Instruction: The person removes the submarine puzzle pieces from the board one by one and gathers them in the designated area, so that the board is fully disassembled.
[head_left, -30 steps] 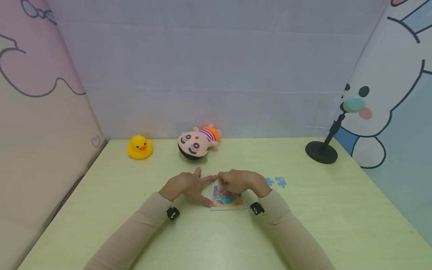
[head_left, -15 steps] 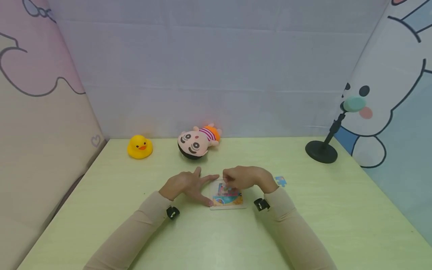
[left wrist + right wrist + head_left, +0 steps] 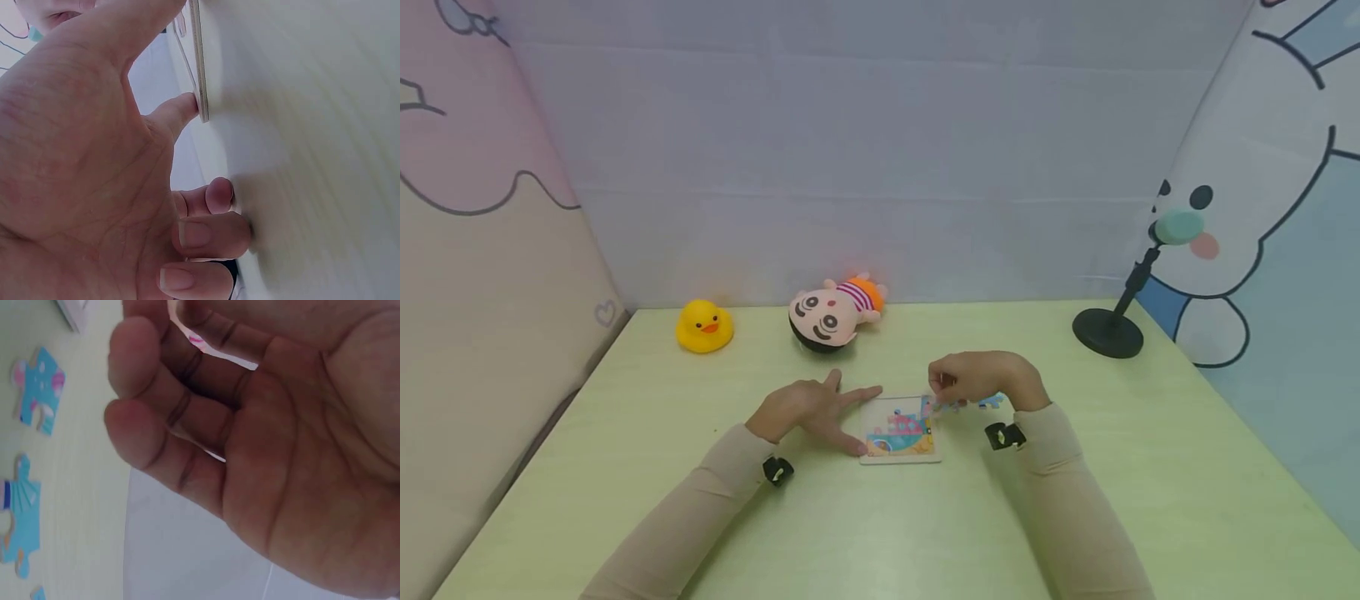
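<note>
A small square jigsaw puzzle board [image 3: 880,407] lies on the table, its lower and right parts filled with coloured pieces. Spread around its left side is my left hand [image 3: 808,412], with the index finger at the top corner and the thumb at the lower one. In the left wrist view, a finger touches the board's edge [image 3: 201,75]. Over the board's upper right corner, my right hand [image 3: 988,375] pinches a pink-and-blue puzzle piece [image 3: 927,407]. The right wrist view shows its other fingers [image 3: 134,431] curled; the pinching tips are out of that view.
Loose blue puzzle pieces [image 3: 991,402] lie right of the board, partly under the right hand. One has pink spots [image 3: 42,390]; another is striped [image 3: 24,515]. Behind stand a yellow rubber duck [image 3: 704,327], a lying plush doll [image 3: 831,317] and a black stand [image 3: 1108,332].
My right hand has moved right from the board's upper middle to its upper right corner, taking the puzzle piece along. The left hand stays at the board. The head view has shifted slightly.
</note>
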`<state>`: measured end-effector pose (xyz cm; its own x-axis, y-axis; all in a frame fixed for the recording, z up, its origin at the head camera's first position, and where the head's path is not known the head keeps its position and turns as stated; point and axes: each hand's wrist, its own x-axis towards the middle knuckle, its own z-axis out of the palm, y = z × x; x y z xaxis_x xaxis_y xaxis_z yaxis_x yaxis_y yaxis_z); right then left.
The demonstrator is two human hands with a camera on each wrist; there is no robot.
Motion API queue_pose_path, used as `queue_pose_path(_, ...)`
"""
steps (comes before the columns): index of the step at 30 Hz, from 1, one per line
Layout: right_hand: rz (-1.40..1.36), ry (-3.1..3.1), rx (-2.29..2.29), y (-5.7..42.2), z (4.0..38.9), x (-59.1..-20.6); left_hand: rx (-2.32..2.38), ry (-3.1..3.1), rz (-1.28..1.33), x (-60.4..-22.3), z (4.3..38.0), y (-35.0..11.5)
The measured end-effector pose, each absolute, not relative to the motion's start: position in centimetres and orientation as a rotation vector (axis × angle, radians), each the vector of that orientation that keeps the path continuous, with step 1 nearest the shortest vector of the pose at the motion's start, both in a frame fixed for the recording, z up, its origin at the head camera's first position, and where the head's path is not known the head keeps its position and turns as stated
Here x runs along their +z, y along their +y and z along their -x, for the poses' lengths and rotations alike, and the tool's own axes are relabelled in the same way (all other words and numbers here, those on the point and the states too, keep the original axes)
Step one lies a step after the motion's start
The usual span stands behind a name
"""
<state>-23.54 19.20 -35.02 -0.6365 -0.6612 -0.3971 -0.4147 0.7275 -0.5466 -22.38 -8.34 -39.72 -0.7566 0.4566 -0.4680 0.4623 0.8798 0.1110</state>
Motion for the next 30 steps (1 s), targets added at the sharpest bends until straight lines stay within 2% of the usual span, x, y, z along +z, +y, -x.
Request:
queue_pose_path(12, 0.664, 2.261, -0.564, 22.0, 24.2, -35.1, -0.031, 2.575, -0.621, -40.0, 22.4, -7.9)
queue_pose_path(30, 0.488, 2.344, -0.454, 21.2, 24.1, -36.2, -0.03, 2.609, -0.616, -40.1, 21.9, -7.6)
